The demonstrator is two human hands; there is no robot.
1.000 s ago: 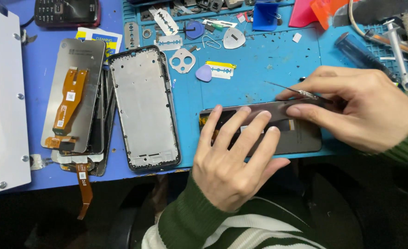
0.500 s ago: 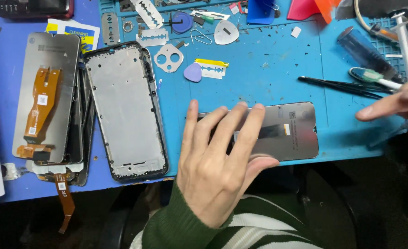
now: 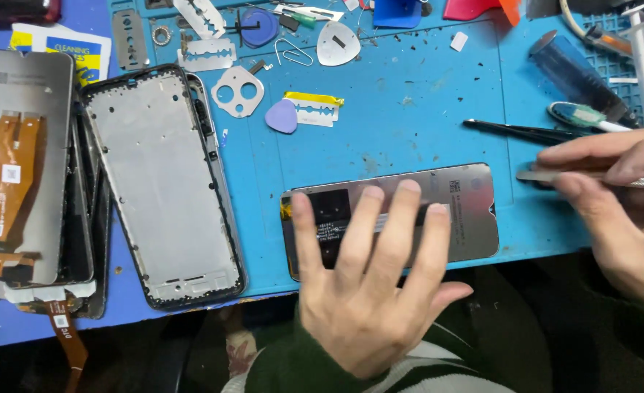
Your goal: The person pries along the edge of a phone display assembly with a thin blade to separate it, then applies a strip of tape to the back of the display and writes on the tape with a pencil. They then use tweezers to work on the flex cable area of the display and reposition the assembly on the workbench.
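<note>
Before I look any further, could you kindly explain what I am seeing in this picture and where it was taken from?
This is one view from a camera worn on a person's head, looking down at their own two bare hands over a blue work mat. The left hand lies flat with spread fingers on a grey phone screen panel, which is face down at the mat's near edge. The right hand pinches a thin metal tool, apparently tweezers. To the left lie an empty phone frame and another screen panel with an orange ribbon cable. Farther back are razor blades, picks and black tweezers.
</note>
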